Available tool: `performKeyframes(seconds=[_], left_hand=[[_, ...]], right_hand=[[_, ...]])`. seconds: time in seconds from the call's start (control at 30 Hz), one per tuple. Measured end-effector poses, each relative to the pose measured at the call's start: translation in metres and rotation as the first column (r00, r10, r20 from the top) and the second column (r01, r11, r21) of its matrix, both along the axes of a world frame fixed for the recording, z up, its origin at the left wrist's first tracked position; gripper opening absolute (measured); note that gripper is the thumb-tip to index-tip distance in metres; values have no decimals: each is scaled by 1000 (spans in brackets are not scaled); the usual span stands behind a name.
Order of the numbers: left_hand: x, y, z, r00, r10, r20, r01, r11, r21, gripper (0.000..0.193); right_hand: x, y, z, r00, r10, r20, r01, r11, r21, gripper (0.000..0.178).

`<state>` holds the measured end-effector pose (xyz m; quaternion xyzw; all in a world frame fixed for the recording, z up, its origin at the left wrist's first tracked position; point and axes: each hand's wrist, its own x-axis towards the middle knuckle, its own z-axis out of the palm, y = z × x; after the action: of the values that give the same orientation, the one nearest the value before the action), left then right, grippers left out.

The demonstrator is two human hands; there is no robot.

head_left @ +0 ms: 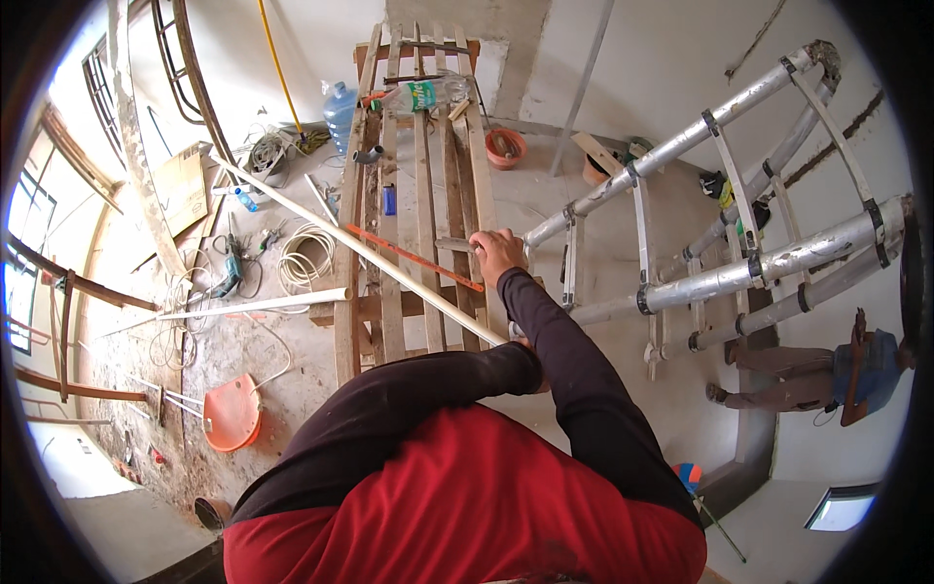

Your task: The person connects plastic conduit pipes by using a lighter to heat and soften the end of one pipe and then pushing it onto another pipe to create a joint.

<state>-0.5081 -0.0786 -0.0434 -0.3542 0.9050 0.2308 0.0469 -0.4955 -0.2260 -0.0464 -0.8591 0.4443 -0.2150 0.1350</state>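
A long white pipe [389,269] runs slantwise across the slatted wooden bench [425,185], and its near end goes in at my left hand [526,341]. That hand is mostly hidden under my right forearm; the little that shows is closed at the pipe. Farther up, by the bench's right edge, my right hand [499,253] has its fingers curled on the end of a short grey-brown bar [454,244]. A thin orange strip [413,257] lies across the slats beside the pipe. Beyond it are a blue lighter-like item [389,200] and a dark grey pipe elbow [368,154].
An aluminium folding ladder [671,200] stands to the right, with a person [827,375] beyond it. Left on the floor are a coiled cable [306,255], a teal power tool [231,270] and an orange basin [233,414]. A plastic bottle [452,88] lies on the bench's far end.
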Motion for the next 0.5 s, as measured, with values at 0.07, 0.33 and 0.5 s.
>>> performKeyframes(seconds=[0.07, 0.33, 0.5], left_hand=[[-6, 1, 9, 999, -21, -38, 20, 999, -27, 41], [-34, 6, 24, 990, -72, -124, 66, 996, -51, 39], [-59, 7, 17, 990, -99, -98, 97, 995, -28, 38]], right_hand=[[1, 1, 3, 1000, 1, 3, -1, 1000, 27, 20], [-1, 2, 7, 999, 39, 18, -40, 998, 49, 31], [-34, 6, 26, 983, 34, 180, -24, 998, -59, 26]])
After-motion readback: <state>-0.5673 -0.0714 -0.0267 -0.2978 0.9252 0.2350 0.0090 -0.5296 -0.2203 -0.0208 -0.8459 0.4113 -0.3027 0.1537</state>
